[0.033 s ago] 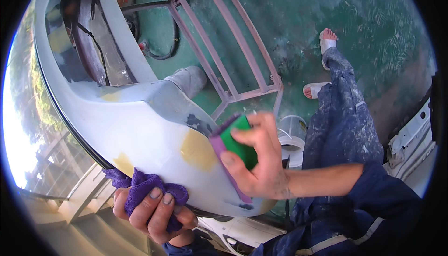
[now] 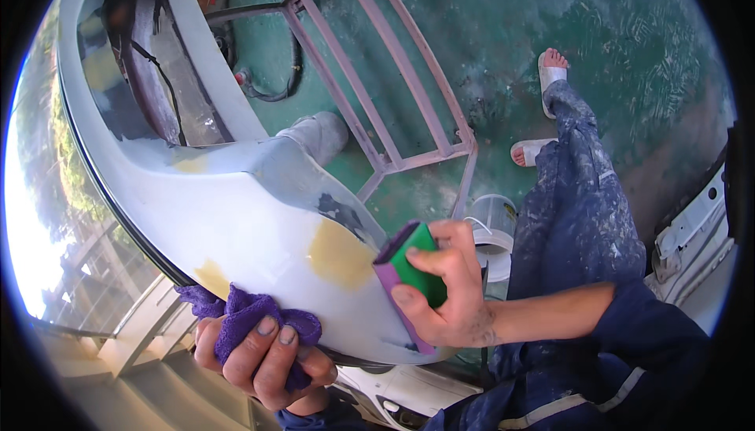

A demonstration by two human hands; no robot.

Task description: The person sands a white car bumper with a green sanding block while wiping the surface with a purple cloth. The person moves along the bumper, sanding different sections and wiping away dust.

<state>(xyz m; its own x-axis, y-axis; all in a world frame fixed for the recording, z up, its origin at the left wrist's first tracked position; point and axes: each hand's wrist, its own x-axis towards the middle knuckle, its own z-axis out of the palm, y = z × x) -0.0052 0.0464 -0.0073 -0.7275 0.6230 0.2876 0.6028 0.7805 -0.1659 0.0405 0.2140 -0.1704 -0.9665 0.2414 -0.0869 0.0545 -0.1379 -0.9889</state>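
A pale car body panel (image 2: 259, 203) curves across the left half, with a yellow filler patch (image 2: 340, 255) and a grey sanded area near its far edge. My right hand (image 2: 450, 293) grips a green sanding block (image 2: 425, 266), thumb on its top. A strip of purple sandpaper (image 2: 393, 278) runs along the block's left side and down to the panel's lower right edge. My left hand (image 2: 263, 356) is closed around a bunched purple cloth (image 2: 250, 317), which rests against the panel's near left edge. The fingertips show on top of the cloth; the palm is hidden.
A metal frame stand (image 2: 385, 46) stands on the green floor beyond the panel. Close to my leg is a clear bucket (image 2: 494, 215) with a white one. A hose (image 2: 295, 61) coils on the floor. A white car (image 2: 409, 392) is below; a loose metal part (image 2: 692, 226) is far right.
My right hand has moved down and slightly right along the panel edge with the sanding block. My left hand with the cloth has barely shifted.
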